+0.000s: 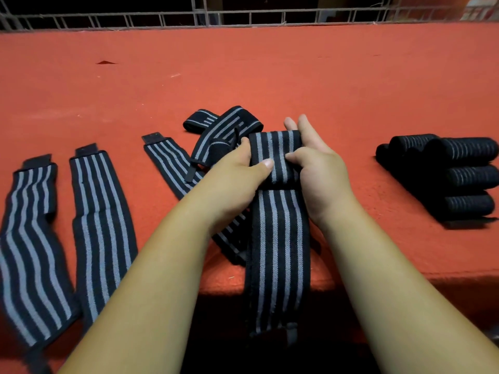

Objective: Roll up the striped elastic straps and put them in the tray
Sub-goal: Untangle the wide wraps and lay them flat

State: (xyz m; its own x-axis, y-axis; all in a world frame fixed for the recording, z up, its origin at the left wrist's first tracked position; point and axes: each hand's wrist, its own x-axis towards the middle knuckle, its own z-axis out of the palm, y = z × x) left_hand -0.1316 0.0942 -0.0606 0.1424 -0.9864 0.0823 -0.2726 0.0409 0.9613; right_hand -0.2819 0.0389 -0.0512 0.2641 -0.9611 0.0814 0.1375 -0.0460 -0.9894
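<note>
On red cloth (270,76), left hand (237,174) and right hand (318,168) grip one part-rolled strap (278,238); five rolls (469,176) lie right.

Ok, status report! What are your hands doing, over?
Left hand and right hand gripping the strap, partly rolled. Loose straps piled just behind. Finished rolls at right.

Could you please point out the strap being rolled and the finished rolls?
Strap being rolled (275,144): head view, its rolled-up top.
Finished rolls (469,149): head view, the farthest roll's side.
</note>
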